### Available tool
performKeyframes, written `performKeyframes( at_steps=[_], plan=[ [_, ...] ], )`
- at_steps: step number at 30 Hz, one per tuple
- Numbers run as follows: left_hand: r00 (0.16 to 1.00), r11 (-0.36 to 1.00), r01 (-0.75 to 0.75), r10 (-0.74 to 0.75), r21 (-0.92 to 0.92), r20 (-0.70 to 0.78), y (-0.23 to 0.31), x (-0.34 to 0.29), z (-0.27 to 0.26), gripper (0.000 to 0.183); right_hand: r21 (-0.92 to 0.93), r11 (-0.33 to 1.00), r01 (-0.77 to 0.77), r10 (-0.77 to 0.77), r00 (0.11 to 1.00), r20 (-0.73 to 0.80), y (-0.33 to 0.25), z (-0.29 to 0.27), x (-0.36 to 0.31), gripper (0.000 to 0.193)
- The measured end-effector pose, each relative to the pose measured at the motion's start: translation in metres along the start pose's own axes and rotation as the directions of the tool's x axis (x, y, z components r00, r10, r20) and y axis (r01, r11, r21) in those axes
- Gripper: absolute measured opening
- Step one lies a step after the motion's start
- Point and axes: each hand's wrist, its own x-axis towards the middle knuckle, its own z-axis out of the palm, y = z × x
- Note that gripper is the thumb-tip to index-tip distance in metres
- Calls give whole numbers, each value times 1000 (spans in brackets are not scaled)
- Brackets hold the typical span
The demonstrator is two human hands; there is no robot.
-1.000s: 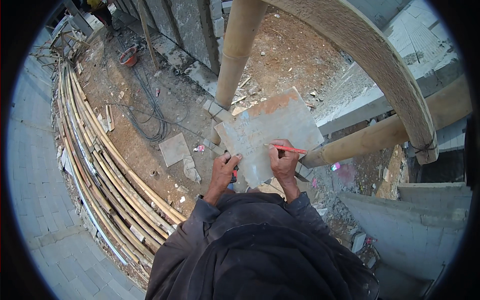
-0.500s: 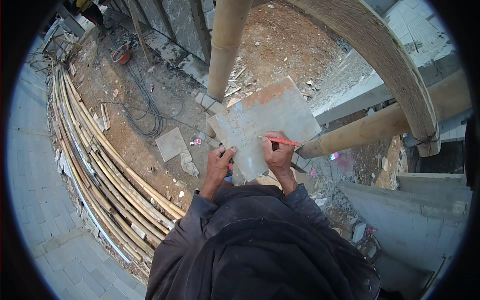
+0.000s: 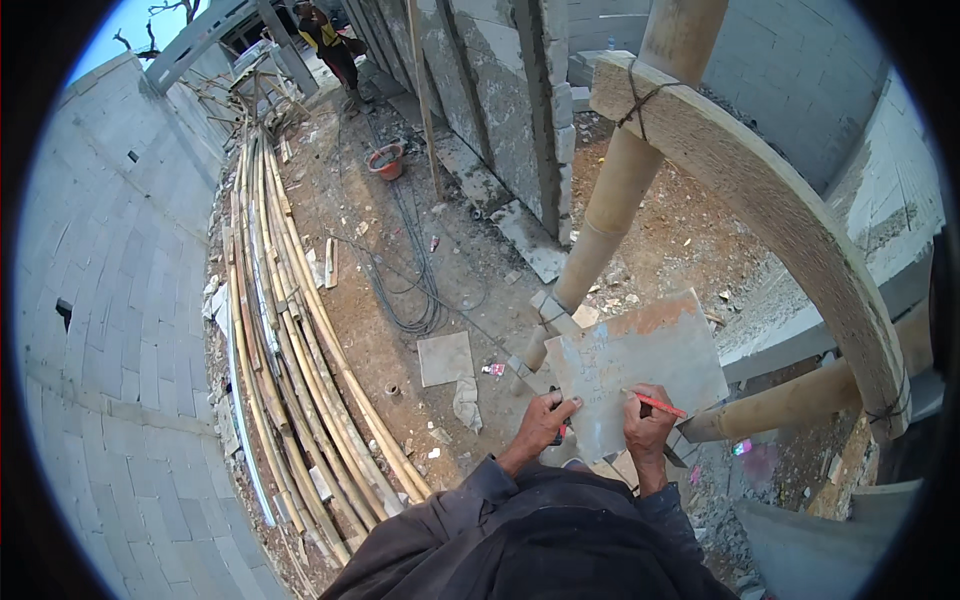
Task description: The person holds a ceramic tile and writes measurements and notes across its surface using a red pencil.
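A flat grey board (image 3: 655,345) with a rust-brown patch along its far edge and faint handwritten marks lies in front of me. My left hand (image 3: 538,428) is closed at its near-left edge, the thumb resting on top. A small dark and red object, partly hidden, shows beneath that hand. My right hand (image 3: 649,428) rests on the board's near right part, closed round a red pencil (image 3: 662,405). The pencil's back end points right and its tip is near the written marks.
Bamboo poles (image 3: 290,340) lie in a long bundle at left. An upright bamboo post (image 3: 610,210) and a curved timber (image 3: 780,170) stand close beyond the board. Cable (image 3: 415,300), a square tile (image 3: 445,358) and an orange bucket (image 3: 386,162) lie on rubble ground. A person (image 3: 330,45) stands far off.
My view has swung left and up, so the board and both hands appear farther right and lower. The distant person shows more fully. Both hands keep their holds.
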Motion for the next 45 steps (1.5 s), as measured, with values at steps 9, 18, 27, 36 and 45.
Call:
performKeyframes(
  at_steps=[9, 18, 27, 36, 45],
  plan=[
    [1000, 998, 13, -14, 67, 16, 21, -5, 7, 45, -44, 997, 71, -71, 997, -4, 4, -4, -1, 6],
    [1000, 990, -19, 18, 143, 11, 7, 0, 5, 38, -27, 999, 34, -34, 999, 2, 14, -5, 0, 5],
    [999, 992, -38, 38, 122, 5, 0, 2, 5, 37, -13, 1000, 14, -14, 1000, -4, 3, -3, 1, 6],
    [999, 991, -43, 41, 127, 21, 11, -1, 8, 37, -14, 999, 47, -47, 999, 0, -1, -6, 1, 6],
    [999, 999, -3, 1, 52, 33, 22, -6, 6, 45, -73, 991, 109, -109, 994, 7, 10, -3, 0, 6]
  ],
)
